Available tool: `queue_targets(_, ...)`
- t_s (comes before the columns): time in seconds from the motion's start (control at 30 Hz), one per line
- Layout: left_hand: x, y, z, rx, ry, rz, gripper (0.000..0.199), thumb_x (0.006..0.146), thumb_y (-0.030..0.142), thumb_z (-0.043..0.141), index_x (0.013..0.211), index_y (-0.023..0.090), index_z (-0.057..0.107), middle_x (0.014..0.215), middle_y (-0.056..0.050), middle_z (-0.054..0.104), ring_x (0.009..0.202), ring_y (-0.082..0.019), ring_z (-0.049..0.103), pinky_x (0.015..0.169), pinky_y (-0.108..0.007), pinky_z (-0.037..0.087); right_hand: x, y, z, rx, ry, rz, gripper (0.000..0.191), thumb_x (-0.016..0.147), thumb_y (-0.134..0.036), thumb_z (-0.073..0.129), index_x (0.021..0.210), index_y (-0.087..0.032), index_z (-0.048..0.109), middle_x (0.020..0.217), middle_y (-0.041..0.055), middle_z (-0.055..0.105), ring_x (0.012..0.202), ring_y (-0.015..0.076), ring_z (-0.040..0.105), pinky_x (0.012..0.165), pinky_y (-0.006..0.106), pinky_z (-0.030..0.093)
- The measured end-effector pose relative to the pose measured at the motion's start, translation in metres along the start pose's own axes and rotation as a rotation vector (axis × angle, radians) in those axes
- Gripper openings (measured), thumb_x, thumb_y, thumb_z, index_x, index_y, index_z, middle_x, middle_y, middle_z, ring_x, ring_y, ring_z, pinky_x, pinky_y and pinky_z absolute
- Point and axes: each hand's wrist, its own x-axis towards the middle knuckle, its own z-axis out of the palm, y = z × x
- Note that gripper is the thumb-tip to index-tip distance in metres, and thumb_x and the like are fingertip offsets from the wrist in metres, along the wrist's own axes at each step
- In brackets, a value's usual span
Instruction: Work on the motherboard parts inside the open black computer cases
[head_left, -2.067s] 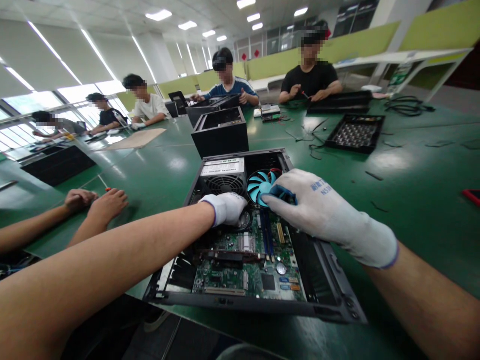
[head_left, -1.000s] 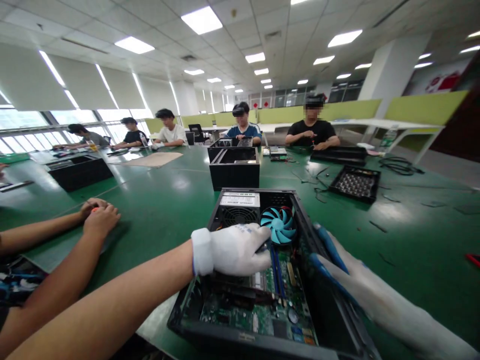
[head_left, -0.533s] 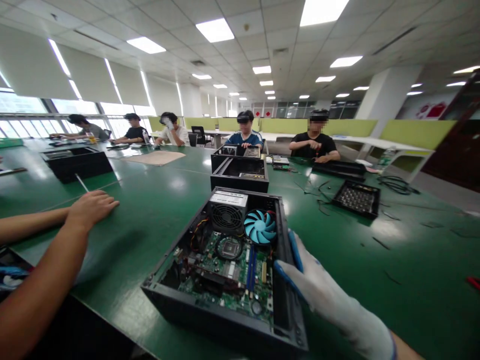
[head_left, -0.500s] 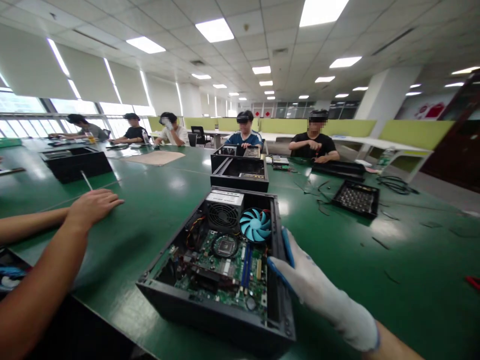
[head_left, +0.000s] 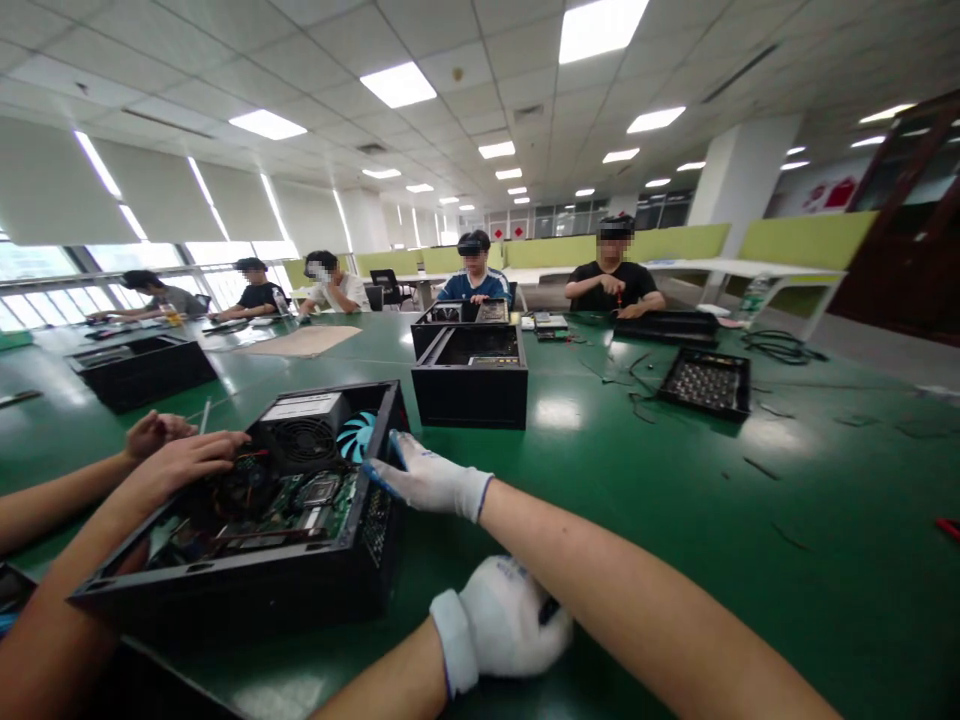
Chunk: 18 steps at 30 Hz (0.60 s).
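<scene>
An uncovered black computer case [head_left: 247, 570] lies on the green table, showing its motherboard [head_left: 307, 500], power supply [head_left: 304, 420] and blue fan [head_left: 357, 436]. My right hand [head_left: 431, 478], in a white glove with blue fingertips, grips the case's right side wall near the fan, thumb at the rim. Lower down, under my right forearm, my gloved left hand [head_left: 510, 620] is closed around a small black object [head_left: 550, 609], mostly hidden by the fingers. A co-worker's bare hand [head_left: 195, 460] reaches over the left edge of the case onto wires.
Two more black cases [head_left: 469, 395] stand ahead at the centre, another [head_left: 142, 372] at the left. On the right lie a black tray of small parts [head_left: 705, 383], coiled cables [head_left: 784, 346] and loose strips [head_left: 761, 468]. Several people sit around the far side.
The computer case has slid left and turned, with my right hand still on its side. My left hand has come into view. The co-worker's hand now reaches into the case.
</scene>
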Motion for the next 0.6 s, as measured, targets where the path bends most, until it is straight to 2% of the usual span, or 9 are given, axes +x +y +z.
queue_targets(0.1, 0.017, -0.003, 0.058, -0.012, -0.046, -0.004, 0.015, 0.096, 0.036, 0.062, 0.099, 0.024, 0.071, 0.1, -0.005, 0.075, 0.09, -0.022, 0.071, 0.08, -0.033, 0.057, 0.002, 0.015, -0.018, -0.182, -0.043, 0.02, 0.107, 0.09, -0.08, 0.048, 0.162, -0.001, 0.032, 0.168, 0.0255, 0.03, 0.156, 0.0345, 0.029, 0.125, 0.041, 0.03)
queue_targets(0.2, 0.019, -0.02, 0.085, 0.005, 0.004, -0.052, 0.022, 0.095, 0.036, 0.055, 0.08, 0.022, 0.061, 0.077, -0.004, 0.069, 0.071, -0.02, 0.067, 0.065, -0.032, 0.049, 0.002, 0.043, -0.058, -0.399, 0.024, 0.065, 0.105, 0.089, -0.07, 0.058, 0.164, -0.005, 0.026, 0.173, 0.0235, 0.017, 0.16, 0.0379, 0.014, 0.129, 0.048, 0.017)
queue_targets(0.3, 0.015, -0.027, 0.089, 0.004, 0.087, -0.024, 0.024, 0.096, 0.039, 0.051, 0.078, 0.023, 0.054, 0.074, -0.003, 0.065, 0.068, -0.019, 0.064, 0.062, -0.032, 0.044, 0.013, 0.075, -0.103, -0.592, 0.101, 0.138, 0.094, 0.093, -0.055, 0.061, 0.162, -0.002, 0.029, 0.172, 0.0264, 0.017, 0.159, 0.0403, 0.013, 0.128, 0.05, 0.011)
queue_targets(0.4, 0.012, -0.025, 0.088, -0.003, 0.113, 0.016, 0.022, 0.096, 0.039, 0.05, 0.081, 0.023, 0.052, 0.075, -0.003, 0.064, 0.068, -0.018, 0.063, 0.061, -0.033, 0.042, 0.032, 0.102, -0.136, -0.728, 0.14, 0.215, 0.084, 0.094, -0.05, 0.063, 0.156, -0.001, 0.037, 0.165, 0.0294, 0.032, 0.154, 0.0413, 0.027, 0.125, 0.052, 0.02)
queue_targets(0.5, 0.01, -0.023, 0.088, 0.007, 0.09, 0.041, 0.023, 0.096, 0.04, 0.051, 0.08, 0.024, 0.052, 0.075, -0.003, 0.064, 0.068, -0.018, 0.062, 0.06, -0.034, 0.041, 0.049, 0.117, -0.149, -0.817, 0.143, 0.271, 0.064, 0.096, -0.052, 0.063, 0.146, -0.012, 0.052, 0.151, 0.0203, 0.053, 0.138, 0.0347, 0.05, 0.115, 0.055, 0.038)
queue_targets(0.6, 0.01, -0.025, 0.087, 0.017, 0.076, 0.03, 0.024, 0.096, 0.041, 0.051, 0.079, 0.024, 0.051, 0.074, -0.003, 0.064, 0.067, -0.019, 0.062, 0.059, -0.034, 0.041, 0.057, 0.12, -0.147, -0.89, 0.169, 0.298, 0.05, 0.098, -0.05, 0.064, 0.137, -0.019, 0.06, 0.141, 0.0121, 0.06, 0.126, 0.0293, 0.06, 0.106, 0.055, 0.048)
